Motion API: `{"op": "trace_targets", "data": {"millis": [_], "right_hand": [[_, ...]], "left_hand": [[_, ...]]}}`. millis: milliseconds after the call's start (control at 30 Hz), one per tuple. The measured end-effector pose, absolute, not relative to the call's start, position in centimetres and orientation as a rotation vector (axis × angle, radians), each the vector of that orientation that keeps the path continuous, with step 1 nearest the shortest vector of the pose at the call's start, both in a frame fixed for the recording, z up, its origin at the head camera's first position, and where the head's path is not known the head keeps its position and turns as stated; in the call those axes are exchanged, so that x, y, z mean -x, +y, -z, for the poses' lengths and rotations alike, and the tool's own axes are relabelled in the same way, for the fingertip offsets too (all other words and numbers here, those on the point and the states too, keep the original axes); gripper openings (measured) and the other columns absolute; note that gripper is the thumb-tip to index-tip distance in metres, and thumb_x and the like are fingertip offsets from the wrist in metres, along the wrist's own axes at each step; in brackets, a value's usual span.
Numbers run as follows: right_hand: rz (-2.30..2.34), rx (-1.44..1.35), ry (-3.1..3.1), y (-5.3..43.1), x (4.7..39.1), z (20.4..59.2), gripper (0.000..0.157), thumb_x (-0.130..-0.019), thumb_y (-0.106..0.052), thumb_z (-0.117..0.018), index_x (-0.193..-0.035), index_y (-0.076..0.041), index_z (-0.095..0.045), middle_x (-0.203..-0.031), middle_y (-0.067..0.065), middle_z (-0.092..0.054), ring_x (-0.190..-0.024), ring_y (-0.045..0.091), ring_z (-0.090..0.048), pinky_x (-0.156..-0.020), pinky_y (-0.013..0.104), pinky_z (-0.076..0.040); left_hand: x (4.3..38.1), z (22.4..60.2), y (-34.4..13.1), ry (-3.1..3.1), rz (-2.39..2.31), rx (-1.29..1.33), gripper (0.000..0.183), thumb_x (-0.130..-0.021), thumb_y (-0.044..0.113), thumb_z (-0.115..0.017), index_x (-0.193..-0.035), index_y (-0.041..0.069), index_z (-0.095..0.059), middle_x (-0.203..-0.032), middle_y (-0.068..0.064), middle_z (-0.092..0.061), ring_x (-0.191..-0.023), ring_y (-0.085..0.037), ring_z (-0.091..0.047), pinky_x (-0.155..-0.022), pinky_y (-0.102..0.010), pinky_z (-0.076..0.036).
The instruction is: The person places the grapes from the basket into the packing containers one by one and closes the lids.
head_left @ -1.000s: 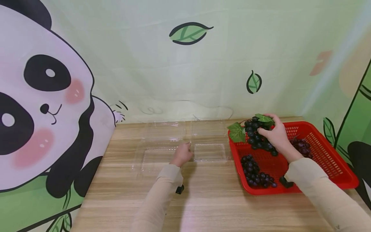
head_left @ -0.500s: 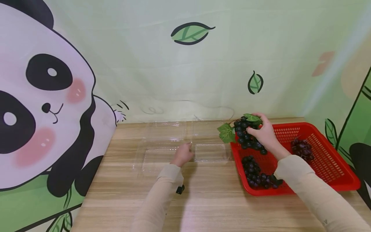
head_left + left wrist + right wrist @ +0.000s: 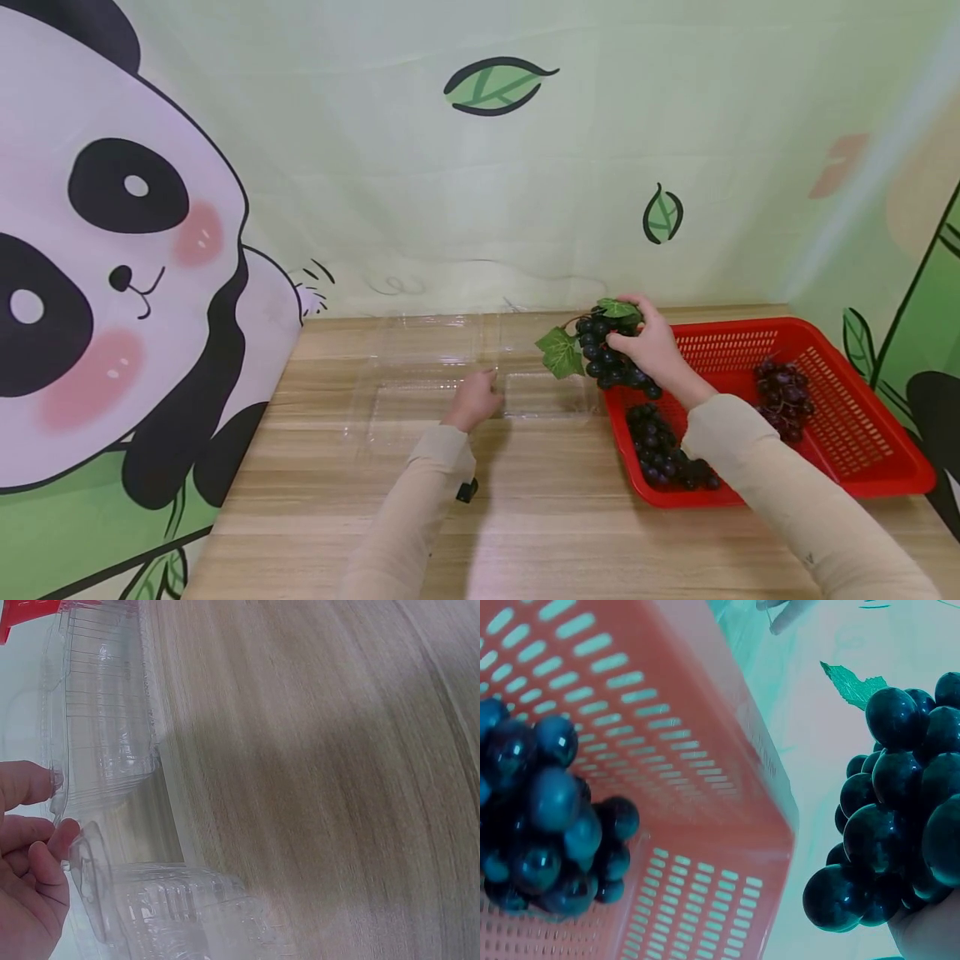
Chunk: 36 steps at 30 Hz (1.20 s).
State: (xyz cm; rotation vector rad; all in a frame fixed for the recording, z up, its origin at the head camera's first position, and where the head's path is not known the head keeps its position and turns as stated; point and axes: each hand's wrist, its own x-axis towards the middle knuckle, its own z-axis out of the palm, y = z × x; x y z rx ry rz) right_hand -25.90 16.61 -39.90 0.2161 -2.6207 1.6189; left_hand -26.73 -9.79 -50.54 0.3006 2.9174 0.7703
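Note:
My right hand (image 3: 660, 354) grips a bunch of black grapes (image 3: 600, 354) with green leaves (image 3: 561, 354), held at the left rim of a red basket (image 3: 911, 475). In the right wrist view the bunch (image 3: 900, 810) fills the right side. Two clear plastic clamshell boxes lie open on the table, a right one (image 3: 543, 396) and a left one (image 3: 408, 408). Between them my left hand (image 3: 472, 402) pinches the right box's edge. The left wrist view shows its thumb and fingers (image 3: 30, 862) at that rim, beside the other box (image 3: 180, 911).
Inside the basket, a dark bunch of grapes (image 3: 660, 450) lies front left and a reddish-purple bunch (image 3: 783, 396) toward the right. The wooden table (image 3: 555, 517) meets a cloth backdrop (image 3: 360, 167) printed with a panda and leaves.
My right hand has carried the black grapes leftward, from over the basket to its left rim, with the leaves over the right box. My left hand stays in place.

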Motion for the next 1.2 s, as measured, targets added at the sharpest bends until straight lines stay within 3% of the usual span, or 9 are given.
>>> {"op": "trace_targets", "data": {"millis": [200, 467, 567, 700, 767, 900, 1000, 1133, 1200], "right_hand": [[-1.661, -0.233, -2.615, 15.3, 26.3, 40.5, 0.057, -0.076, -0.005, -0.057, -0.129, -0.006, -0.036, -0.122, 0.020, -0.045, -0.084, 0.022, -0.050, -0.067, 0.024, -0.042], [-1.710, -0.230, -2.604, 13.6, 26.7, 41.0, 0.054, -0.075, -0.004, -0.056, -0.125, -0.007, -0.037, -0.120, 0.020, -0.045, -0.098, 0.028, -0.047, -0.080, 0.035, -0.041], [-1.744, -0.220, -2.603, 13.0, 26.7, 41.2, 0.054, -0.075, -0.005, -0.057, -0.125, -0.008, -0.037, -0.121, 0.020, -0.044, -0.101, 0.030, -0.046, -0.083, 0.038, -0.041], [-1.791, -0.201, -2.588, 12.3, 26.8, 41.6, 0.054, -0.074, -0.004, -0.057, -0.124, -0.009, -0.038, -0.121, 0.019, -0.045, -0.102, 0.030, -0.045, -0.084, 0.039, -0.040], [-1.808, -0.199, -2.580, 12.0, 26.9, 41.8, 0.054, -0.074, -0.003, -0.057, -0.124, -0.008, -0.038, -0.121, 0.019, -0.044, -0.102, 0.030, -0.045, -0.084, 0.038, -0.040], [-1.805, -0.185, -2.593, 11.5, 27.0, 42.4, 0.055, -0.074, -0.004, -0.057, -0.125, -0.009, -0.038, -0.122, 0.019, -0.043, -0.098, 0.028, -0.045, -0.079, 0.036, -0.041], [-1.786, -0.166, -2.619, 11.1, 27.1, 42.7, 0.057, -0.074, -0.005, -0.057, -0.127, -0.011, -0.038, -0.114, 0.017, -0.047, -0.081, 0.023, -0.047, -0.071, 0.031, -0.041], [-1.769, -0.134, -2.647, 10.5, 27.1, 43.1, 0.057, -0.074, -0.008, -0.058, -0.127, -0.014, -0.038, -0.091, 0.015, -0.051, -0.056, 0.017, -0.035, -0.059, 0.027, -0.038], [-1.757, -0.126, -2.660, 10.2, 27.1, 43.3, 0.057, -0.074, -0.009, -0.058, -0.127, -0.014, -0.038, -0.093, 0.014, -0.051, -0.058, 0.016, -0.036, -0.060, 0.027, -0.038]], "left_hand": [[26.6, 50.5, -9.8, 2.905, -0.814, -0.293, 0.049, -0.074, 0.001, -0.056, -0.123, -0.004, -0.048, -0.127, -0.015, -0.050, -0.060, -0.014, -0.040, -0.061, -0.025, -0.039], [26.4, 50.4, -9.7, 2.906, -0.836, -0.301, 0.050, -0.072, -0.001, -0.056, -0.121, -0.006, -0.048, -0.124, -0.016, -0.052, -0.051, -0.011, -0.034, -0.056, -0.022, -0.038], [26.5, 50.5, -9.7, 2.913, -0.842, -0.304, 0.046, -0.071, -0.002, -0.055, -0.117, -0.005, -0.052, -0.115, -0.016, -0.057, -0.052, -0.011, -0.035, -0.056, -0.023, -0.038], [26.5, 50.5, -9.7, 2.904, -0.853, -0.301, 0.032, -0.071, -0.002, -0.055, -0.103, -0.005, -0.057, -0.092, -0.015, -0.060, -0.053, -0.012, -0.036, -0.053, -0.022, -0.037], [26.4, 50.4, -9.7, 2.907, -0.856, -0.303, 0.029, -0.071, -0.002, -0.055, -0.100, -0.004, -0.057, -0.091, -0.014, -0.060, -0.053, -0.012, -0.037, -0.053, -0.022, -0.038], [26.3, 50.3, -9.7, 2.903, -0.864, -0.297, 0.040, -0.072, -0.001, -0.056, -0.112, -0.004, -0.055, -0.110, -0.015, -0.058, -0.055, -0.012, -0.039, -0.058, -0.024, -0.041], [26.2, 50.2, -9.7, 2.877, -0.879, -0.273, 0.050, -0.073, 0.000, -0.057, -0.122, -0.003, -0.048, -0.123, -0.015, -0.053, -0.056, -0.014, -0.043, -0.063, -0.027, -0.045], [26.2, 50.2, -9.8, 2.901, -0.827, -0.286, 0.049, -0.075, 0.003, -0.056, -0.123, -0.002, -0.048, -0.128, -0.014, -0.049, -0.072, -0.021, -0.055, -0.076, -0.034, -0.048], [26.1, 50.2, -9.8, 2.927, -0.801, -0.311, 0.043, -0.075, 0.004, -0.057, -0.117, -0.003, -0.053, -0.126, -0.014, -0.051, -0.084, -0.024, -0.058, -0.081, -0.036, -0.047]]}}
